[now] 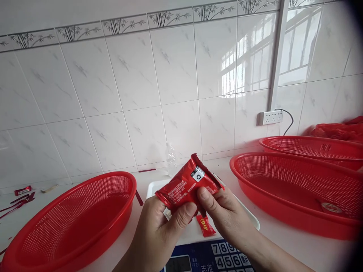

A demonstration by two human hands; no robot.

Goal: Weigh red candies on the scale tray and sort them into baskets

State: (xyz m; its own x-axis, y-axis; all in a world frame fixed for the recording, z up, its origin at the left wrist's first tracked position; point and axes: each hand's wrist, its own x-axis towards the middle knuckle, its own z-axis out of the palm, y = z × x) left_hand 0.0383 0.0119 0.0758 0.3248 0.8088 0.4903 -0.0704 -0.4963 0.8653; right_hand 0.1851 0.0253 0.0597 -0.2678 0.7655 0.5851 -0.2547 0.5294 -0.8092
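A shiny red snack packet [181, 185] with pale printed text and a small white recycling label is held up in the middle of the view. My left hand [167, 223] grips its lower left part, thumb on the printed side. On the right part presses the thumb of my right hand [224, 211]; the fingers of both hands are hidden behind the packet. Below, a smaller red packet with yellow characters [206, 226] lies on a white tray [253, 221]. Nearest to me is a digital scale [195, 258] with a blue keypad and a small display.
Red perforated baskets stand at left [124, 217] and right [269, 209], with another basket [297, 143] behind the right one. A clear plastic bottle [171, 160] is by the tiled wall. Red strips [21, 204] lie at far left. A power strip [271, 117] is on the wall.
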